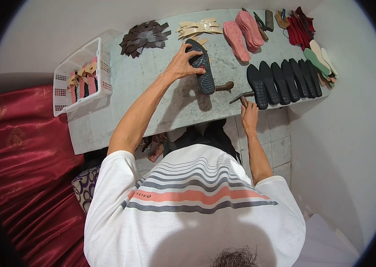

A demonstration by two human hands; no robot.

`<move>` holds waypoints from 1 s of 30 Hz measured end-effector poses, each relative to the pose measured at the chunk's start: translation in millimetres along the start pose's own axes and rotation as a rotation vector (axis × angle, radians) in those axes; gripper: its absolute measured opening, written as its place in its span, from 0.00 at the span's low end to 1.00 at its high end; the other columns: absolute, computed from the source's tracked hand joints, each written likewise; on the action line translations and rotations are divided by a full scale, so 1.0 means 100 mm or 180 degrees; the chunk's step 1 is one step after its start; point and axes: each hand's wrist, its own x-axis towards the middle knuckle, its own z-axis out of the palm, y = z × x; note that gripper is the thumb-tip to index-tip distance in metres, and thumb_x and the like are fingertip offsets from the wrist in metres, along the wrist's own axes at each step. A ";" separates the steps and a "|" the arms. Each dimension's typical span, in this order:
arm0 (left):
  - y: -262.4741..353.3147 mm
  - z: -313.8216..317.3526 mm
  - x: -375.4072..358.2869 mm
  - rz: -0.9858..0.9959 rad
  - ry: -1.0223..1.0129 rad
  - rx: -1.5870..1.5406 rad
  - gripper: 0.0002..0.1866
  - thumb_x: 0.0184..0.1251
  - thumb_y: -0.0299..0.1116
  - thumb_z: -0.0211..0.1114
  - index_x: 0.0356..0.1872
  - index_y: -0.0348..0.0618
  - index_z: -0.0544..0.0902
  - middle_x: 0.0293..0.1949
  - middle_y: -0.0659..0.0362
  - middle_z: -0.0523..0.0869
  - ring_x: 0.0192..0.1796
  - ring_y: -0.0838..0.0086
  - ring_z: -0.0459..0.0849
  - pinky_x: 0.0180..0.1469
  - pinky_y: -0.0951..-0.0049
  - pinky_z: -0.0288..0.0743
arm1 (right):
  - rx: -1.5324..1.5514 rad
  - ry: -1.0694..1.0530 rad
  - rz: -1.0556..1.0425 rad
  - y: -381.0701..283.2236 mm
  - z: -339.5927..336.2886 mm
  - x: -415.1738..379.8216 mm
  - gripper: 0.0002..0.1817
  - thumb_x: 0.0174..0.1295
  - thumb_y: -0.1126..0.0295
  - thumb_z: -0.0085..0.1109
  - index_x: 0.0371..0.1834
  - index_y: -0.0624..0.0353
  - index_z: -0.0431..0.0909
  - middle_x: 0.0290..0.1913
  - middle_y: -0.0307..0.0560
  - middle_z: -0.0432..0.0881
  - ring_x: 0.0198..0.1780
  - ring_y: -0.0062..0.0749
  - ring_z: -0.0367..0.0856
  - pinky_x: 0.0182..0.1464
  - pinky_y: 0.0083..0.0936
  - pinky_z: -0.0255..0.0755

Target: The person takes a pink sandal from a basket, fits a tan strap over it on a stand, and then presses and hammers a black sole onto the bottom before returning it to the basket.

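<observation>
A black shoe sole (206,82) is held up over the table by my left hand (180,66), fingers and thumb gripping its edges. Its ridged underside faces the camera, with a small red mark near the thumb. My right hand (249,116) is closed around the handle of a hammer (241,96) at the table's front edge, the metal head pointing left. Between the two hands, a brown piece with a knobbed end (225,86) is partly hidden behind the sole. Several black soles (277,82) lie in a row just right of the hammer.
On the grey table (121,104) are dark brown straps (143,38), cream straps (200,27), pink insoles (249,31), red straps (298,31) and green insoles (317,62). Tools (261,22) lie at the back. A white basket (59,95) holds strapped pink insoles. Walls border the back and right.
</observation>
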 end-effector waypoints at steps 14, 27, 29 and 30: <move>0.03 -0.03 -0.01 -0.0003 0.0042 0.0134 0.46 0.43 0.62 0.86 0.66 0.55 0.86 0.77 0.43 0.67 0.73 0.44 0.76 0.72 0.48 0.76 | 0.1779 -0.0077 -0.0452 -1.68 -0.68 0.14 0.20 0.79 0.58 0.59 0.62 0.64 0.78 0.37 0.66 0.88 0.39 0.63 0.89 0.40 0.48 0.77; 0.07 -0.10 0.02 -0.0011 -0.0101 -0.0100 0.45 0.42 0.60 0.86 0.65 0.54 0.87 0.75 0.41 0.67 0.74 0.41 0.73 0.75 0.50 0.72 | 0.1442 -0.0109 -0.0655 -1.90 -0.83 0.20 0.17 0.79 0.55 0.58 0.50 0.61 0.76 0.29 0.69 0.84 0.35 0.71 0.85 0.33 0.54 0.73; 0.12 -0.07 -0.08 -0.0080 -0.0148 -0.0144 0.44 0.43 0.59 0.86 0.65 0.54 0.86 0.75 0.42 0.67 0.75 0.42 0.72 0.75 0.50 0.72 | 0.1259 -0.0214 -0.0642 -1.86 -0.82 0.12 0.17 0.79 0.55 0.58 0.52 0.61 0.76 0.28 0.68 0.84 0.34 0.70 0.85 0.33 0.54 0.73; 0.12 -0.06 -0.08 -0.0069 -0.0145 -0.0130 0.44 0.43 0.59 0.86 0.65 0.54 0.86 0.75 0.42 0.67 0.75 0.42 0.72 0.75 0.50 0.72 | 0.1082 -0.0258 -0.0653 -1.85 -0.81 0.15 0.18 0.79 0.55 0.58 0.53 0.61 0.77 0.28 0.68 0.84 0.34 0.70 0.85 0.33 0.54 0.73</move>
